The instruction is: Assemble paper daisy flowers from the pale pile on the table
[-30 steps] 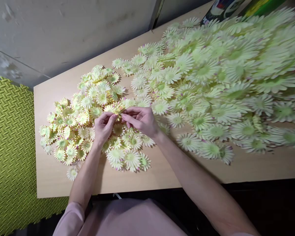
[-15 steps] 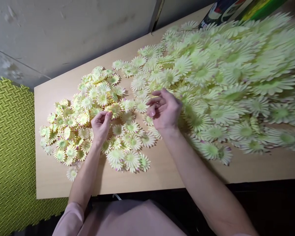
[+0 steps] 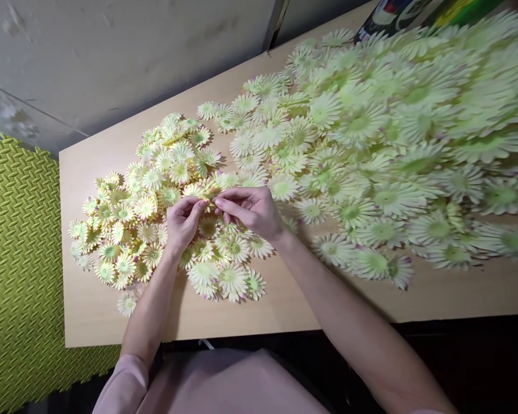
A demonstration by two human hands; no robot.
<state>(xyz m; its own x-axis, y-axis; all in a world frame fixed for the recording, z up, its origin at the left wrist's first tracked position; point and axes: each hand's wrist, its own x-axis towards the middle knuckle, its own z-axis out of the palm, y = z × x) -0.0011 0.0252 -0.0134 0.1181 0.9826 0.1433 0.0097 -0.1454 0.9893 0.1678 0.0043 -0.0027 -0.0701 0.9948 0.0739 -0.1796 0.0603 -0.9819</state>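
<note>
Off the table's left end lies a green foam mat [image 3: 12, 259] with a pressed herringbone relief. The table [image 3: 285, 305] itself is pale, smooth wood. The left hand [image 3: 180, 221] comes up from the table's near edge out of a pink sleeve [image 3: 125, 385]. Its fingers are curled, with thumb and forefinger pinched shut on a held flower [image 3: 204, 191]. That flower is a thin, round cutout with narrow pale-yellow petals, just above the small heap [image 3: 155, 207] of like flowers on the table's left half. Being round, it shows no clear long axis, and I cannot tell which way its face turns. The right hand [image 3: 248, 208] slants in from the table's near right on a bare forearm, fingers loosely bent, their tips closed on the same flower's right edge. The larger heap [image 3: 392, 132], blurred, covers the table's right half.
</note>
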